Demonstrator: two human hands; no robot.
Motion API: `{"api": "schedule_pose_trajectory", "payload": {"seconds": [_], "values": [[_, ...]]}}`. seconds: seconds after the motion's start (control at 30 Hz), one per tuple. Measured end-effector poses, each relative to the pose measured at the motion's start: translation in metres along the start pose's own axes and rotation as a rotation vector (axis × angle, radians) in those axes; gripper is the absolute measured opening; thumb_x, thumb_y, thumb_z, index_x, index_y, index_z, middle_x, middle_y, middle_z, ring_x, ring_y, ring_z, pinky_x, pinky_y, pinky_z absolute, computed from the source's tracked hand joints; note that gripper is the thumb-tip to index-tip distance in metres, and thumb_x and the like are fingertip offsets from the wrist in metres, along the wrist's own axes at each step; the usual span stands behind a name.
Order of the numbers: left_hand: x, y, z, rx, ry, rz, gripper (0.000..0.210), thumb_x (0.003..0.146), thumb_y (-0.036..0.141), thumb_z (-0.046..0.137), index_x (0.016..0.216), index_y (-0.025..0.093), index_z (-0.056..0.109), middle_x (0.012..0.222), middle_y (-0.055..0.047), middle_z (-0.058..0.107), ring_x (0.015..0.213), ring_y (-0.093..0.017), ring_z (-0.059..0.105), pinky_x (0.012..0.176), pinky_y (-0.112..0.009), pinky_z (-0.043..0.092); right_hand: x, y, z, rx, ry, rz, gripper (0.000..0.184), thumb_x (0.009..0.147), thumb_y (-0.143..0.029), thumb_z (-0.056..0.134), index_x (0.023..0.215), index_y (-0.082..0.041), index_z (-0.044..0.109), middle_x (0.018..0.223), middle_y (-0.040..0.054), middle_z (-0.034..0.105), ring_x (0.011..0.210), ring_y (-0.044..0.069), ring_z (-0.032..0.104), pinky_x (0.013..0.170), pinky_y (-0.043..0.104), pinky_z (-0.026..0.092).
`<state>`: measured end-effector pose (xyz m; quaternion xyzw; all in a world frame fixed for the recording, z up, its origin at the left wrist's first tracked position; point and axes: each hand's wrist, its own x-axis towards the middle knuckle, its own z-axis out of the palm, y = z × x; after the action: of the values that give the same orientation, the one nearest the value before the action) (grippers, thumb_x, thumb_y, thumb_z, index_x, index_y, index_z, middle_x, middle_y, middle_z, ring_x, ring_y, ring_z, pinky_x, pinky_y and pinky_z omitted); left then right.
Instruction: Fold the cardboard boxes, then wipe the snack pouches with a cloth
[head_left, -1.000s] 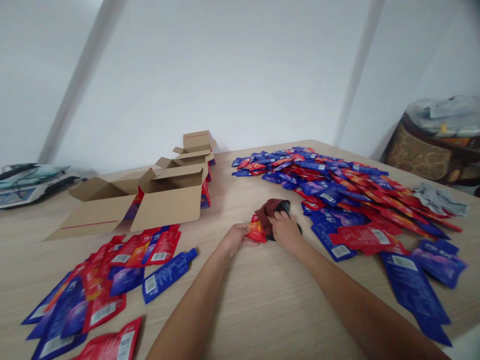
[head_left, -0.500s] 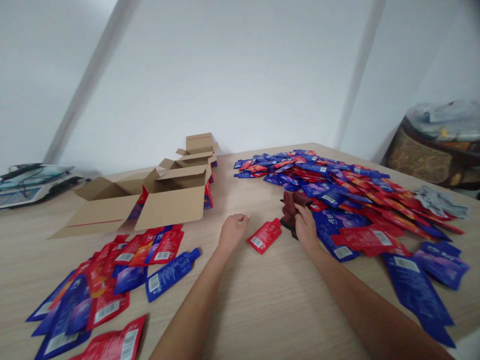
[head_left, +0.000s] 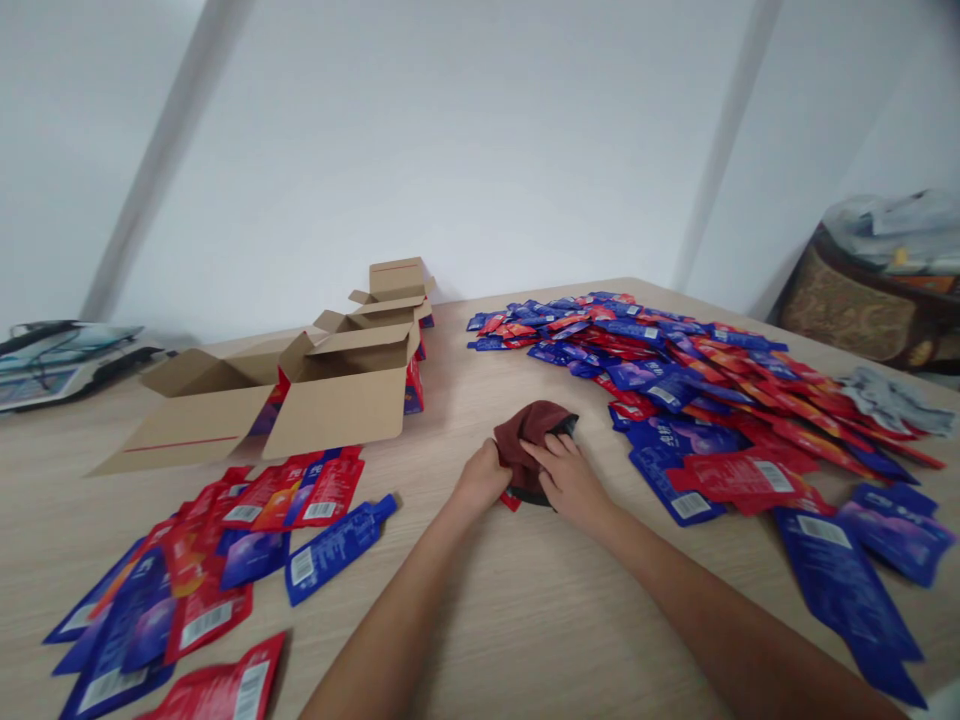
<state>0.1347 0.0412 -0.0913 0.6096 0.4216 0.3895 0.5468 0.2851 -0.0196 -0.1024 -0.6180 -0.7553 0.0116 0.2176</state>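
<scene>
Cloth (head_left: 526, 432) shifts left, over red pouch (head_left: 511, 501), mid-frame. Our left hand (head_left: 481, 478) curls at edge, hold unclear; half-open right hand (head_left: 571, 482) rests on cloth. Best we pin pouch flat.

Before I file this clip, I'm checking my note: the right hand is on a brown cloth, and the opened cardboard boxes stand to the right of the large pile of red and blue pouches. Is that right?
Not quite: the head view shows the opened cardboard boxes to the left of the large pouch pile. The right hand is indeed on a brown cloth.
</scene>
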Motion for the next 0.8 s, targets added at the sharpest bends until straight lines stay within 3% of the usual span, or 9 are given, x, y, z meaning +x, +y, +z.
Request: {"api": "schedule_pose_trajectory", "payload": {"seconds": [0.07, 0.13, 0.27, 0.4, 0.47, 0.53, 0.6, 0.67, 0.8], "values": [[0.005, -0.006, -0.003, -0.038, -0.093, 0.032, 0.035, 0.053, -0.003, 0.056, 0.081, 0.015, 0.067, 0.076, -0.005, 0.069, 0.082, -0.022, 0.062, 0.072, -0.024, 0.045, 0.001, -0.002, -0.001, -0.011, -0.041, -0.042, 0.054, 0.080, -0.012, 0.041, 0.132, -0.027, 0.043, 0.120, 0.0063, 0.050, 0.108, 0.024, 0.039, 0.088, 0.036, 0.034], [0.009, -0.013, -0.005, -0.036, -0.153, -0.022, 0.030, 0.053, -0.001, 0.060, 0.079, 0.012, 0.067, 0.072, -0.004, 0.069, 0.069, -0.018, 0.062, 0.064, -0.023, 0.046, 0.006, 0.002, -0.002, -0.058, -0.074, -0.035, 0.050, 0.081, -0.013, 0.041, 0.129, -0.026, 0.047, 0.120, 0.0070, 0.051, 0.108, 0.025, 0.039, 0.087, 0.037, 0.034], [0.008, -0.020, -0.012, -0.097, -0.102, -0.263, 0.013, 0.059, 0.012, 0.068, 0.072, 0.010, 0.064, 0.056, -0.002, 0.064, 0.047, -0.012, 0.056, 0.049, -0.020, 0.042, 0.016, 0.023, -0.004, -0.173, -0.061, 0.149, 0.043, 0.082, -0.013, 0.040, 0.121, -0.024, 0.056, 0.116, 0.0103, 0.054, 0.107, 0.029, 0.040, 0.083, 0.042, 0.033], [0.005, -0.013, -0.018, -0.277, -0.162, -0.373, 0.019, 0.065, 0.011, 0.064, 0.084, 0.009, 0.065, 0.069, -0.008, 0.069, 0.057, -0.016, 0.062, 0.056, -0.025, 0.049, 0.014, 0.041, -0.004, -0.121, 0.071, 0.270, 0.047, 0.082, -0.011, 0.037, 0.126, -0.022, 0.052, 0.117, 0.0105, 0.053, 0.105, 0.027, 0.042, 0.086, 0.040, 0.034], [0.004, -0.009, -0.018, -0.381, -0.208, -0.397, 0.019, 0.069, 0.009, 0.060, 0.087, 0.008, 0.064, 0.077, -0.011, 0.070, 0.065, -0.020, 0.065, 0.063, -0.032, 0.053, 0.011, 0.040, -0.002, -0.056, 0.153, 0.252, 0.051, 0.082, -0.010, 0.035, 0.130, -0.020, 0.047, 0.119, 0.0099, 0.051, 0.105, 0.025, 0.042, 0.089, 0.038, 0.034], [0.004, -0.006, -0.015, -0.464, -0.262, -0.408, 0.019, 0.072, 0.007, 0.055, 0.089, 0.008, 0.063, 0.080, -0.013, 0.069, 0.068, -0.021, 0.066, 0.066, -0.037, 0.054, 0.009, 0.031, -0.001, -0.019, 0.144, 0.178, 0.053, 0.081, -0.010, 0.035, 0.132, -0.021, 0.045, 0.119, 0.0088, 0.052, 0.106, 0.024, 0.042, 0.089, 0.037, 0.034], [0.004, -0.005, -0.011, -0.500, -0.237, -0.400, 0.022, 0.071, 0.001, 0.051, 0.087, 0.008, 0.063, 0.077, -0.012, 0.069, 0.064, -0.019, 0.065, 0.065, -0.034, 0.054, 0.008, 0.016, 0.000, -0.013, 0.053, 0.097, 0.052, 0.080, -0.011, 0.038, 0.129, -0.023, 0.049, 0.118, 0.0079, 0.054, 0.108, 0.024, 0.041, 0.088, 0.037, 0.034], [0.005, -0.007, -0.007, -0.499, -0.140, -0.377, 0.024, 0.067, -0.003, 0.049, 0.083, 0.007, 0.064, 0.071, -0.009, 0.068, 0.059, -0.015, 0.063, 0.062, -0.028, 0.053, 0.008, 0.002, 0.000, 0.000, -0.022, 0.039, 0.050, 0.078, -0.012, 0.041, 0.124, -0.025, 0.053, 0.118, 0.0064, 0.054, 0.110, 0.024, 0.040, 0.088, 0.037, 0.034], [0.008, -0.013, -0.002, -0.499, -0.005, -0.383, 0.018, 0.069, 0.001, 0.049, 0.075, 0.009, 0.064, 0.062, -0.006, 0.066, 0.052, -0.014, 0.060, 0.054, -0.024, 0.049, 0.003, -0.017, -0.005, 0.094, -0.040, -0.029, 0.045, 0.077, -0.009, 0.041, 0.112, -0.025, 0.062, 0.117, 0.0030, 0.057, 0.108, 0.021, 0.042, 0.087, 0.034, 0.034]]}}
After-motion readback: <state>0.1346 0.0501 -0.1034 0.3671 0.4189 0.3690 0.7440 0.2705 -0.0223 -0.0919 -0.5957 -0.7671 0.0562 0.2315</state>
